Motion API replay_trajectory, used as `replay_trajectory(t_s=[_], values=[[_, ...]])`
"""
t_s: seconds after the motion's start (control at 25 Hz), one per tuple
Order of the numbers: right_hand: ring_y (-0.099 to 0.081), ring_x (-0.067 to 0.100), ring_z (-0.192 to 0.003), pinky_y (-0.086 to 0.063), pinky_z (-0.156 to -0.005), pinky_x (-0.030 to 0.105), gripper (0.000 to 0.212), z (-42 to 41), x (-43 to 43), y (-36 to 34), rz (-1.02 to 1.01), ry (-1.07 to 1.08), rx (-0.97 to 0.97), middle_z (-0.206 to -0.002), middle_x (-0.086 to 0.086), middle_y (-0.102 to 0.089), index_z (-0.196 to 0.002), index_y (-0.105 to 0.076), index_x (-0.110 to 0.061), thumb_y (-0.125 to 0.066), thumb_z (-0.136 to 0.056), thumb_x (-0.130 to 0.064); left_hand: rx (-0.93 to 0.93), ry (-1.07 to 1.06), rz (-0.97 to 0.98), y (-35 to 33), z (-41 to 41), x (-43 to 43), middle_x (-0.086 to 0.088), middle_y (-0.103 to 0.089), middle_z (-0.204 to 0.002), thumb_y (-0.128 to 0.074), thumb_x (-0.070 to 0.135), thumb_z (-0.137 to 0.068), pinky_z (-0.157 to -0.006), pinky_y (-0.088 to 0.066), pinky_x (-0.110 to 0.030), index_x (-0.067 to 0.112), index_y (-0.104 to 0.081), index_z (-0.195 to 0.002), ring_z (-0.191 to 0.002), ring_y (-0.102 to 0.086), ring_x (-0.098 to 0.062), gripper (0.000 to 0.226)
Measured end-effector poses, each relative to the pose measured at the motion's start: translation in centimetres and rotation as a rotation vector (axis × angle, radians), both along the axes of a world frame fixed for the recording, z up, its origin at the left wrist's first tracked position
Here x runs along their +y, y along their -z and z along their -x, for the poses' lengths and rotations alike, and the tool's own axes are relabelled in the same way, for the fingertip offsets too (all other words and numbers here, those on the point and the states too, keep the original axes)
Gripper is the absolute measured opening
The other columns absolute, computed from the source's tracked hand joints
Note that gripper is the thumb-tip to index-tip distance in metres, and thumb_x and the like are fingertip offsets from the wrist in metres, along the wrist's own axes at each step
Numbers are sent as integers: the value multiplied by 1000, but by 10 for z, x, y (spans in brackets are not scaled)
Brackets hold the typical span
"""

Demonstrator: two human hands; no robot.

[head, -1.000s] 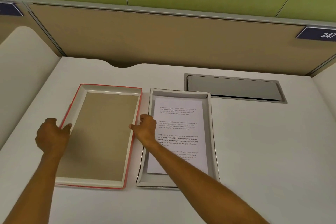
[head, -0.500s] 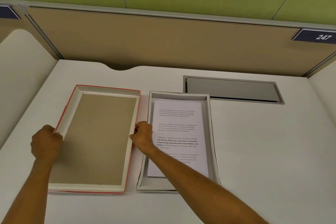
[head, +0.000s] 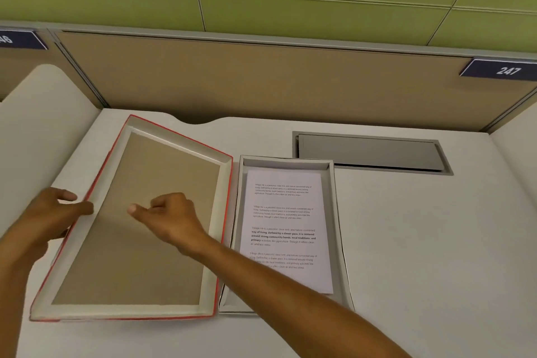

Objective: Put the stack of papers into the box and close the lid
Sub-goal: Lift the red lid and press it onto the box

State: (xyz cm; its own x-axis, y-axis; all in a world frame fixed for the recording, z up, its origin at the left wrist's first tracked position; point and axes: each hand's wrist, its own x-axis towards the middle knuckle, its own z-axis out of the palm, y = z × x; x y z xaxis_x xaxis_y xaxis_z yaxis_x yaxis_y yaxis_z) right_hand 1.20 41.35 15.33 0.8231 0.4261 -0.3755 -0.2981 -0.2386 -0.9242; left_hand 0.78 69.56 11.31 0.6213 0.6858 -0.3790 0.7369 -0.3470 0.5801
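The red-edged lid (head: 213, 244) lies inside-up on the white desk, its brown inner face showing, and its left side is lifted so that it tilts. My left hand (head: 49, 218) grips the lid's left rim, thumb on the inner edge. My right hand (head: 171, 215) hovers over the lid's inner face with fingers curled and thumb out, holding nothing. Right beside the lid stands the open grey box (head: 338, 227). The stack of printed papers (head: 286, 221) lies flat inside it. My right forearm crosses the box's near corner.
A grey recessed cable hatch (head: 369, 151) sits in the desk behind the box. A tan partition (head: 261, 81) closes the back, with a label reading 247 (head: 502, 70). A curved white divider (head: 43, 113) stands at the left.
The lid's left side has risen off the desk and its far end has swung left. My right hand left the lid's right rim and moved left over its inner face.
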Motion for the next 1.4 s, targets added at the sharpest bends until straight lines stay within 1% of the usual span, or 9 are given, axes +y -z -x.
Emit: replay_trajectory(t_s=[0.2,0.32,0.44,0.56,0.72,0.88,1.08,1.2,1.4], values=[[-68,40,-89,-58,-85,52,60,4,19,-33,-156,17,40,-94,29,-68,-93,-69,5,-66,-82,-54,-154,114,11,-42,3,-49,-11,-66,-96,-83,28,-74,-55,-50,-37,23,-44,-101,-79,-65,-27,49],[-72,31,-85,-60,-84,45,43,-1,19,-48,-213,60,58,-91,19,-74,-93,-74,-3,-70,-83,-44,-211,195,-40,-59,9,-90,-11,-65,-98,-83,25,-72,-59,-55,-42,25,-37,-101,-77,-66,-27,54],[-72,28,-87,-61,-73,31,30,-9,9,-52,-209,105,68,-101,19,-73,-98,-72,-1,-70,-86,-28,-222,330,60,-82,16,-117,-4,-63,-97,-86,45,-45,-60,-55,-38,36,-32,-98,-81,-67,-24,76],[-69,34,-104,-60,-82,37,27,-16,-7,-58,-232,119,110,-118,18,-68,-110,-66,2,-68,-89,-14,-222,401,217,-100,13,-109,3,-67,-105,-95,49,-32,-66,-58,-37,42,-40,-105,-90,-70,-24,92],[-65,37,-112,-58,-83,36,30,-18,-32,-70,-241,133,184,-128,19,-62,-118,-60,5,-65,-90,-7,-303,284,550,-91,7,-109,0,-75,-114,-90,55,-54,-72,-59,-38,48,-54,-110,-97,-75,-22,67],[-61,38,-117,-55,-88,38,33,-17,-69,-88,-330,156,242,-130,21,-61,-122,-56,8,-61,-92,-3,-126,302,426,-24,1,-132,-29,-64,-121,-46,43,-100,-60,-56,-31,13,-56,-123,-79,-66,-26,39],[-67,30,-99,-57,-89,42,32,-16,-132,-101,-414,199,230,-122,23,-64,-122,-57,10,-61,-91,1,-51,169,807,35,14,-154,-20,-71,-115,-49,69,-85,-83,-55,-50,12,-62,-128,-99,-70,-37,72],[-69,20,-86,-60,-78,34,43,-16,-183,-98,-361,324,134,-112,15,-69,-127,-54,1,-69,-88,-9,-107,205,769,34,15,-170,-4,-78,-106,-58,74,-76,-66,-60,-37,28,-71,-117,-89,-76,-23,63],[-59,23,-121,-51,-101,47,70,-2,-255,-56,184,402,-106,-143,0,-51,-148,-33,-28,-56,-89,-57,-300,378,552,21,15,-227,14,-59,-138,-39,62,-95,-100,-48,-38,46,-48,-139,-123,-59,-15,48]])
